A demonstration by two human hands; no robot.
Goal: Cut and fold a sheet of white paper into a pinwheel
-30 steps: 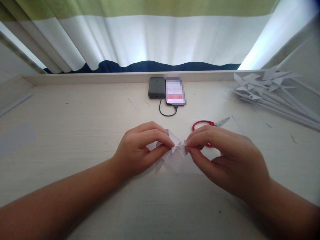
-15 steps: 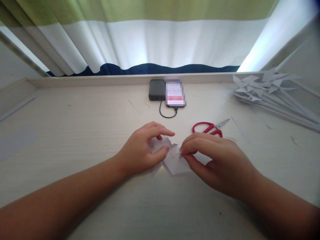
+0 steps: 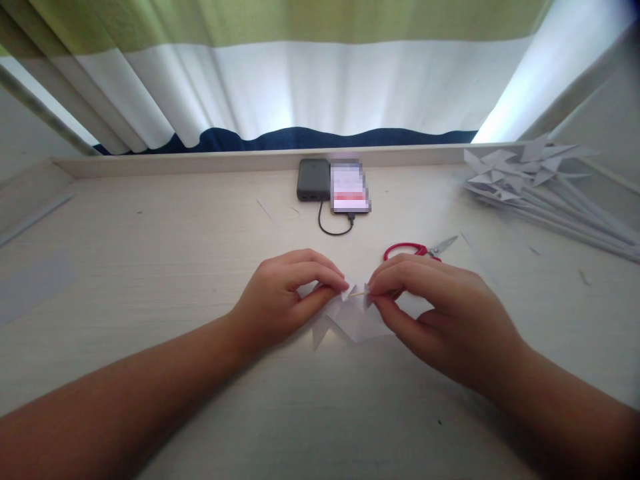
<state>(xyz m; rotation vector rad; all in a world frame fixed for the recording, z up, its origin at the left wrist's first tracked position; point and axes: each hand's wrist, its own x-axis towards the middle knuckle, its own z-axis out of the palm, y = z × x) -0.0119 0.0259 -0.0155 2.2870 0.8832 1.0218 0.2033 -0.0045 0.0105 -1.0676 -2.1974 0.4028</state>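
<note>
A cut sheet of white paper (image 3: pixel 361 325) lies on the desk under both hands, some of its points lifted. My left hand (image 3: pixel 295 290) is closed, pinching one raised corner of it between thumb and forefinger. From the right, my right hand (image 3: pixel 440 313) pinches a thin wooden toothpick (image 3: pixel 357 294), with a small paper flap around it at the fingertips. The toothpick's bare end points left and meets the corner in my left fingers; whether it goes through cannot be seen. Red-handled scissors (image 3: pixel 423 251) lie just beyond my right hand, partly covered by it.
A dark power bank (image 3: pixel 313 180) and a phone (image 3: pixel 349 187), joined by a short cable, stand at the back. Several paper pinwheels on rolled paper sticks (image 3: pixel 545 177) are piled at the right. A paper sheet (image 3: pixel 35 283) and narrow scraps lie about the desk.
My left thumb and forefinger, spread apart before, have closed on a paper corner. That corner has come up to the toothpick's tip. My right hand has shifted slightly up.
</note>
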